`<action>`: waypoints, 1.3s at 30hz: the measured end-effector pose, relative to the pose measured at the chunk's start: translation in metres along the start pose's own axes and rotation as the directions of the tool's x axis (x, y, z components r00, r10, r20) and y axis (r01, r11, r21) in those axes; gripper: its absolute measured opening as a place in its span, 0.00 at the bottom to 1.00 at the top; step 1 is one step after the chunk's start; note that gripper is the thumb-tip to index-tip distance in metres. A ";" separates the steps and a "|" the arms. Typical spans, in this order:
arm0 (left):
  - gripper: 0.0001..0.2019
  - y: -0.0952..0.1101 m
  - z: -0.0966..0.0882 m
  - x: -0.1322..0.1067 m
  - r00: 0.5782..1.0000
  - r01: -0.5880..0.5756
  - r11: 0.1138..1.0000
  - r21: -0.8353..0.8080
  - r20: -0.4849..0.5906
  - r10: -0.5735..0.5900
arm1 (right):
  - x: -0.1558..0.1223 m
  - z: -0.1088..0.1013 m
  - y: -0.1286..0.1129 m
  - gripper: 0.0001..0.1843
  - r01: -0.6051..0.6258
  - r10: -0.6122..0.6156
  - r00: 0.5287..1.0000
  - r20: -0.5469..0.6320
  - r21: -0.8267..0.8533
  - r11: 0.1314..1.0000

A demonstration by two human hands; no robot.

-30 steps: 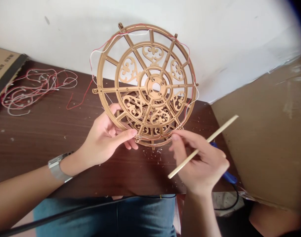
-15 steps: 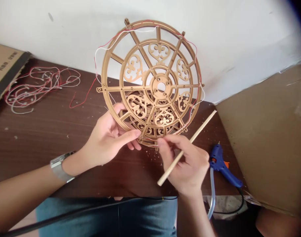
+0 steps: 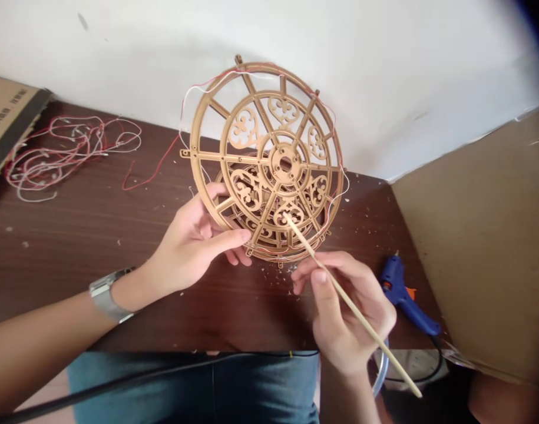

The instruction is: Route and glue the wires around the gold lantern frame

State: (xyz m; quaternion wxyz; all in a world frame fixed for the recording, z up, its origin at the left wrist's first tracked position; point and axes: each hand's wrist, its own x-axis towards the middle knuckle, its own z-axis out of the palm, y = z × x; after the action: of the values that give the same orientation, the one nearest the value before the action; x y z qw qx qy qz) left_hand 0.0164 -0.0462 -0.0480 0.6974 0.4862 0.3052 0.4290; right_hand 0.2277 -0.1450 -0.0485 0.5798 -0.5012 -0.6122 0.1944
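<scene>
My left hand (image 3: 198, 241) grips the lower left rim of a round gold openwork frame (image 3: 225, 158), its thumb lying over the front. The frame is tilted up, with spokes, scroll ornaments and small tabs round its edge. Thin red and white wires (image 3: 187, 94) run along its rim and bulge outward at places. A similar gold piece shows behind its lower part, mostly covered. My right hand (image 3: 349, 312) is closed on a thin wooden stick (image 3: 361, 321). The stick's upper tip overlaps the lower scroll ornament; I cannot tell whether it touches.
A tangle of red and white wires (image 3: 70, 153) lies on the dark wooden table (image 3: 52, 247) at left, near a cardboard box (image 3: 8, 118). At right are a blue glue gun (image 3: 402, 294) and a cardboard panel (image 3: 472, 247). Small scraps lie below the frame.
The stick has swung round in my right hand so its upper tip points at the frame. That hand has come away from the rim, down and right. The frame has turned slightly.
</scene>
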 end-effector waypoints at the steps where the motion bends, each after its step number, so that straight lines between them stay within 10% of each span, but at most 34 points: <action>1: 0.27 -0.001 0.000 0.000 1.000 0.011 1.000 0.010 0.002 -0.011 | -0.004 0.001 0.002 0.11 0.014 -0.014 1.000 -0.005 0.027 1.000; 39: 0.21 -0.010 0.000 0.001 0.990 0.086 0.991 -0.102 0.117 -0.074 | 0.003 0.020 0.008 0.13 0.172 -0.178 0.983 0.035 0.127 0.977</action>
State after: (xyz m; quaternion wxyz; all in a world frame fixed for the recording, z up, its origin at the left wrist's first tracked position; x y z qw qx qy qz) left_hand 0.0200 -0.0472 -0.0569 0.7551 0.4594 0.2611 0.3882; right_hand 0.2135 -0.1324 -0.0588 0.6104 -0.4039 -0.6539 0.1914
